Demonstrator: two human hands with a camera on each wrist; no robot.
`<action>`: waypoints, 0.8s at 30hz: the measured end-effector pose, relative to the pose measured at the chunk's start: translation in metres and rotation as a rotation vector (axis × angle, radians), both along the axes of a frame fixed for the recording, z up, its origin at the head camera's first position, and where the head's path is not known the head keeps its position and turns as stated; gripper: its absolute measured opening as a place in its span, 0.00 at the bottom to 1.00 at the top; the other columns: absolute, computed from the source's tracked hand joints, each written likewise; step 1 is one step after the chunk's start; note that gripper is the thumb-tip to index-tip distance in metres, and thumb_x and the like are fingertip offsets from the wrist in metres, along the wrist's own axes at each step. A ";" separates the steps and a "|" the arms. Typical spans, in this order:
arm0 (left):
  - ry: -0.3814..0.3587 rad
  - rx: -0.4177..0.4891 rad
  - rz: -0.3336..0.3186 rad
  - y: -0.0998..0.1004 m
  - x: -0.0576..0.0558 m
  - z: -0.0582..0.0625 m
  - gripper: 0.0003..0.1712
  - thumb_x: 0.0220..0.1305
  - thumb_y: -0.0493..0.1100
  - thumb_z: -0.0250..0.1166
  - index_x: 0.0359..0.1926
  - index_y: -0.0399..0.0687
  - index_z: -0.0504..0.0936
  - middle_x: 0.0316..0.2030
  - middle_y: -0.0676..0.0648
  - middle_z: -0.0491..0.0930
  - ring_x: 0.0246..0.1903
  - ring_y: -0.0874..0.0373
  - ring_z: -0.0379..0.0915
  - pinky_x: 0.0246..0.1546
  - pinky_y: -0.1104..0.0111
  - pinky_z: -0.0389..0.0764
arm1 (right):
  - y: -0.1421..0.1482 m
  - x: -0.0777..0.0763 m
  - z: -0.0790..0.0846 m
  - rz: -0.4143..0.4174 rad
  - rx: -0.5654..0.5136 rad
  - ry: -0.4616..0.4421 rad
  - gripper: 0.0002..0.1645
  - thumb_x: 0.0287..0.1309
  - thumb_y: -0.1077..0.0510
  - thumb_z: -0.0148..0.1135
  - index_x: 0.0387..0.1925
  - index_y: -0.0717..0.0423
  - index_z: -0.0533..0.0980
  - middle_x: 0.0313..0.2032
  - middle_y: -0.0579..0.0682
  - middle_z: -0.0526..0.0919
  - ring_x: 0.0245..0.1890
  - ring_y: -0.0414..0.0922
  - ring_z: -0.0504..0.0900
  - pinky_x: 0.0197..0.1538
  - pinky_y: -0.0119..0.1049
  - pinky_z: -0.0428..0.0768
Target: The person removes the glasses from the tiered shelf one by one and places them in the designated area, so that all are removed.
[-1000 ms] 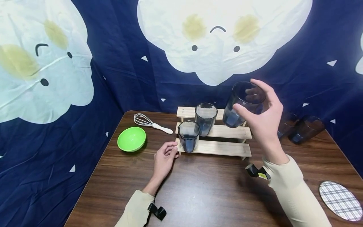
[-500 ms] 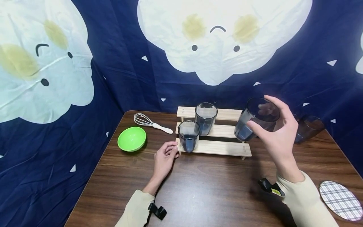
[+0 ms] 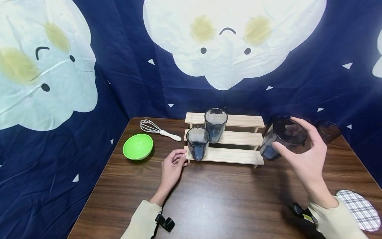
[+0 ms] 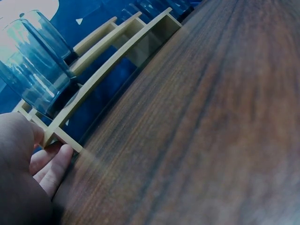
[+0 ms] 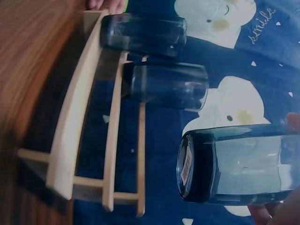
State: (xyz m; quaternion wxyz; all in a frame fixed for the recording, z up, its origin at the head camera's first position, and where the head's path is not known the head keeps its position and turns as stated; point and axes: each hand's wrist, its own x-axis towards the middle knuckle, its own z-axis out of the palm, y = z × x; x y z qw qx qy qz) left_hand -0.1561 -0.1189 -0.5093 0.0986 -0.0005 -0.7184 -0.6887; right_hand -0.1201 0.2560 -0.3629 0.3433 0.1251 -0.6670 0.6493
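Note:
A three-step wooden rack (image 3: 231, 155) stands on the table. My left hand (image 3: 173, 166) pinches its lower left end; in the left wrist view the thumb and fingers (image 4: 57, 166) close round that corner. Upright on the left of the bottom step is a smoky blue glass (image 3: 198, 146), and a second glass (image 3: 215, 127) stands on the middle step. With thumb and fingers round its upper part, my right hand (image 3: 311, 162) holds another glass (image 3: 270, 146) in the air, just off the rack's right end. A label shows on its base in the right wrist view.
Behind the right hand stand more dark glasses (image 3: 328, 131), partly hidden. A green bowl (image 3: 138, 147) and a white whisk (image 3: 161, 131) lie left of the rack. A checked oval mat (image 3: 359, 209) is at the right edge. A blue curtain (image 3: 125, 66) backs the table.
My right hand has carried its glass rightward and down, from over the rack's upper steps to beside its right end. The left hand stays at the rack's corner.

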 end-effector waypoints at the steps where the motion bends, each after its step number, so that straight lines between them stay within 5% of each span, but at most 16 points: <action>1: 0.000 0.000 0.001 0.000 0.000 0.000 0.09 0.77 0.29 0.68 0.53 0.31 0.88 0.43 0.32 0.91 0.41 0.51 0.92 0.42 0.67 0.97 | 0.002 0.001 -0.001 -0.028 0.029 -0.018 0.48 0.38 0.87 0.75 0.67 0.73 0.80 0.47 0.52 0.89 0.50 0.44 0.86 0.41 0.19 0.90; 6: -0.001 -0.003 0.004 -0.001 0.001 0.000 0.09 0.77 0.29 0.68 0.53 0.31 0.88 0.43 0.32 0.91 0.41 0.51 0.92 0.42 0.67 0.97 | 0.014 0.007 -0.006 -0.103 0.119 -0.125 0.49 0.40 0.86 0.77 0.70 0.69 0.79 0.51 0.48 0.91 0.51 0.42 0.88 0.46 0.20 0.91; 13: 0.010 0.003 -0.002 0.000 0.001 0.002 0.09 0.77 0.28 0.68 0.54 0.31 0.88 0.43 0.31 0.91 0.41 0.54 0.91 0.42 0.67 0.97 | 0.029 0.010 -0.019 -0.198 0.224 -0.154 0.51 0.41 0.83 0.80 0.71 0.64 0.80 0.53 0.41 0.91 0.52 0.37 0.88 0.47 0.17 0.87; 24: 0.013 0.000 -0.003 0.000 0.001 0.001 0.09 0.77 0.28 0.67 0.54 0.28 0.87 0.42 0.31 0.90 0.39 0.60 0.90 0.41 0.68 0.97 | 0.042 0.001 -0.039 -0.288 0.253 -0.216 0.52 0.40 0.80 0.83 0.71 0.58 0.82 0.48 0.31 0.89 0.49 0.32 0.85 0.50 0.19 0.79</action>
